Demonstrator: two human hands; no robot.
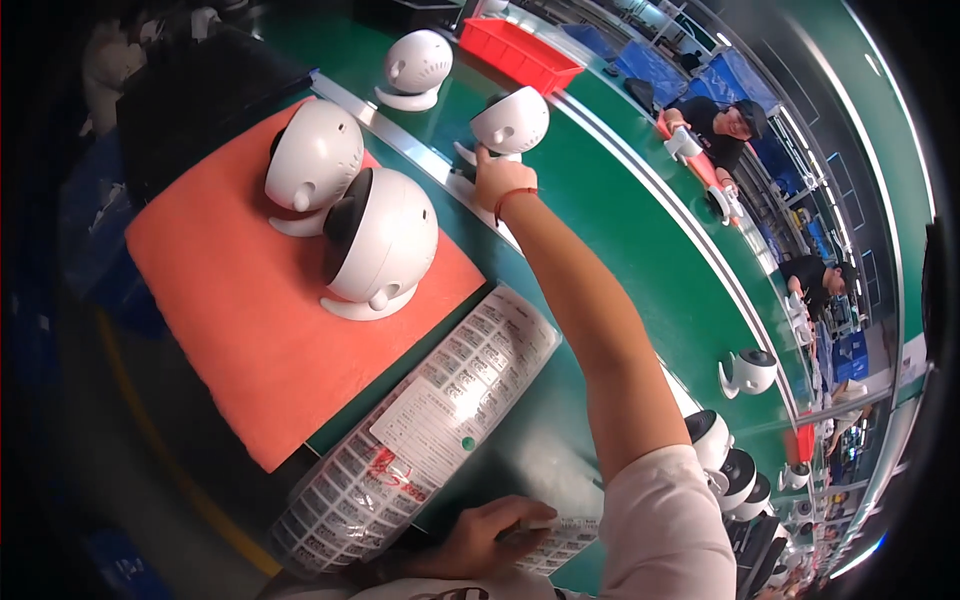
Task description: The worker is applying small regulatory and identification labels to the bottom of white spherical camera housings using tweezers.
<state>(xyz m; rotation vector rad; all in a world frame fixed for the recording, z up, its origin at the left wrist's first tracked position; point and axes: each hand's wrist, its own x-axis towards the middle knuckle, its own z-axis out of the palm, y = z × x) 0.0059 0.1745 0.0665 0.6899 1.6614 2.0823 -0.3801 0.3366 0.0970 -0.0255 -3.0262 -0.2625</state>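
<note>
Reaching far across the green belt, my right hand (503,183) is closed on the base of a white ball-shaped device (512,122) with a dark front. At the bottom, my left hand (488,538) pinches a sheet of small labels (562,546), partly hidden by the fingers and my right sleeve. Between my arms and an orange mat (225,300) lies a plastic-wrapped bundle of label sheets (430,425), with red handwriting and a green dot. On the mat stand two more devices, a nearer one (388,240) and a farther one (318,155), side by side.
Another white device (416,68) stands on the green belt (640,230) beyond the metal rail, near a red bin (520,57). Several devices cluster at the lower right, and one (750,372) stands apart. Across the belt, a person in dark clothes (715,125) handles a white part.
</note>
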